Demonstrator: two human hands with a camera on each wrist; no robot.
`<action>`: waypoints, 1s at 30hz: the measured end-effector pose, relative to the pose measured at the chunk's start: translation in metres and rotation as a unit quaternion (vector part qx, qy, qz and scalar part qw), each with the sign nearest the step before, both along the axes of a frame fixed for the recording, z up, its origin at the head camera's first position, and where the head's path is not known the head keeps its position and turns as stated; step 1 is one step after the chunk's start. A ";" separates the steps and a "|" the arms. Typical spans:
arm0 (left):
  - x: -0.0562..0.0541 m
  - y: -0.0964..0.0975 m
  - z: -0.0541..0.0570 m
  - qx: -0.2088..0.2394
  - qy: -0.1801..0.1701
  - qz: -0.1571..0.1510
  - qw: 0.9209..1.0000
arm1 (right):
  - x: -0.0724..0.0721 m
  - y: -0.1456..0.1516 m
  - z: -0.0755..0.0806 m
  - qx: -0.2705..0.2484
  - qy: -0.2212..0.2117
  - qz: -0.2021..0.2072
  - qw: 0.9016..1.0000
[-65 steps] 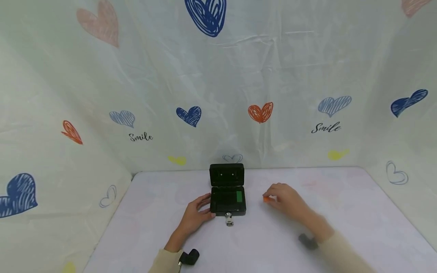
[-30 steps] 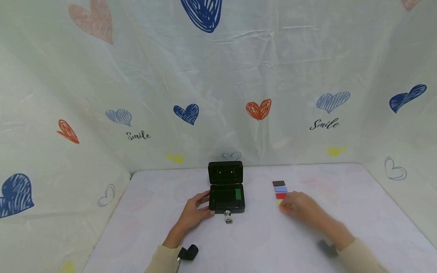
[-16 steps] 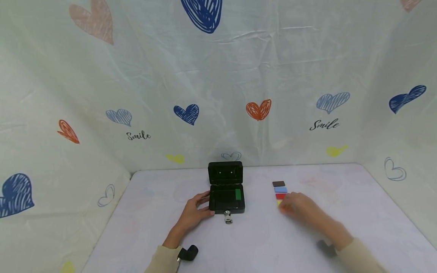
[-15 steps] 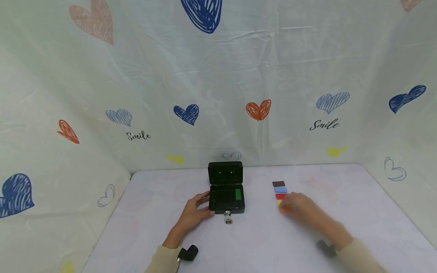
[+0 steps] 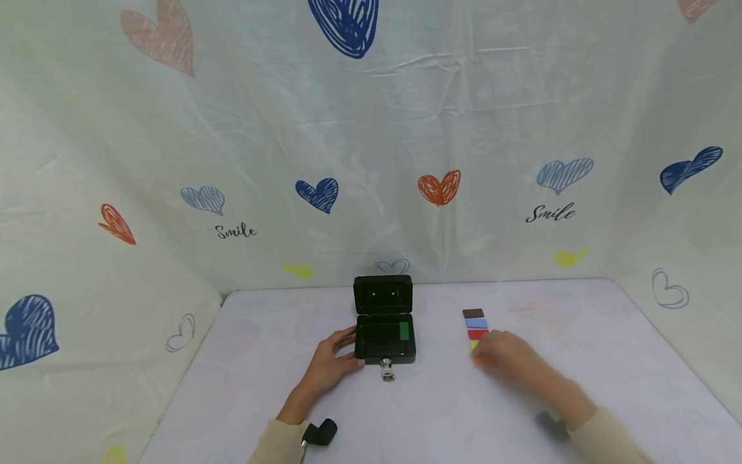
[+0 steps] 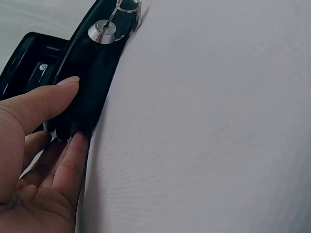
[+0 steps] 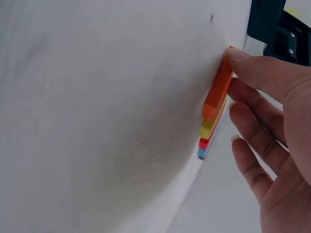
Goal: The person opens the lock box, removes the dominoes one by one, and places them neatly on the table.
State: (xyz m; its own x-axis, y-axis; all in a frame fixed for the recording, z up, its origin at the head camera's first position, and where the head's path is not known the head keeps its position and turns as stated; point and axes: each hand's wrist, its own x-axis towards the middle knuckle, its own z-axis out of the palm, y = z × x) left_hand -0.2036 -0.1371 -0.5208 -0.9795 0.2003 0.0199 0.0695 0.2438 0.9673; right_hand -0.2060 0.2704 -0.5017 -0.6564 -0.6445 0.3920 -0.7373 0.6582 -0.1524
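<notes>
A black cash box [image 5: 385, 353] stands on the table with its lid up, and a green block [image 5: 404, 330] lies inside at the right. Keys [image 5: 387, 370] hang from the lock on its front. My left hand [image 5: 328, 365] holds the box's front left corner, thumb on the front and fingers along the side. My right hand [image 5: 514, 356] pinches an orange block [image 7: 218, 90] between thumb and index finger, at the near end of a row. Beyond it lie a yellow block [image 7: 207, 128], a red block [image 5: 478, 334], a blue block [image 5: 476, 323] and a dark brown block [image 5: 473, 313].
The white table [image 5: 429, 419] reaches back to a pale curtain [image 5: 371, 129] printed with hearts and "Smile". Black wrist cameras are worn at both wrists, the left camera [image 5: 321, 432] showing more plainly.
My right hand has moved right from beside the box to the row with the orange block, uncovering the other blocks. In the last second it barely moves. The left hand keeps its hold.
</notes>
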 end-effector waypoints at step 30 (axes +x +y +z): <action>0.003 0.001 -0.006 0.010 -0.003 0.009 1.000 | -0.010 -0.100 0.024 -0.014 0.011 -0.037 0.999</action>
